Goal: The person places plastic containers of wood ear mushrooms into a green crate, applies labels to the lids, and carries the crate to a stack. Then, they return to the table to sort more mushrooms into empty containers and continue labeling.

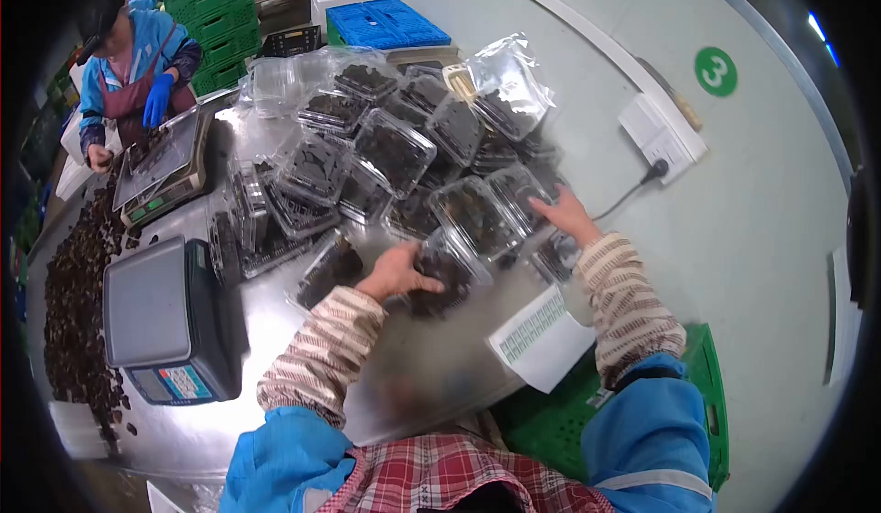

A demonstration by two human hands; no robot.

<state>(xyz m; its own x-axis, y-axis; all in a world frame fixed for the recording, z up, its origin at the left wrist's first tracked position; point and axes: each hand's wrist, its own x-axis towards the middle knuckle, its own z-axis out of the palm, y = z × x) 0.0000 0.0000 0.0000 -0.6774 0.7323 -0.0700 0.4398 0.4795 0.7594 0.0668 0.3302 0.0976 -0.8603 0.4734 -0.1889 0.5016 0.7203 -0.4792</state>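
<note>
My left hand (401, 273) grips the left side of a clear plastic clamshell box (447, 279) of dark brown pieces, its thumb over the near side. This box is slightly blurred at the front edge of the heap. My right hand (566, 214) is open at the heap's right end, thumb and fingers apart, fingertips right at the edge of another filled clamshell box (516, 192). Between the hands lies a larger clamshell box (474, 215). A further box (332, 267) lies tilted left of my left hand. Below my right hand is a sheet of green-printed labels (541, 334).
A grey scale (151, 306) stands at left beside loose dark pieces (78, 293). Across the table, a person (138, 63) with a blue glove works at another scale (165, 169). A green crate (702, 394) is at lower right; a power cord (633, 196) hangs by the wall.
</note>
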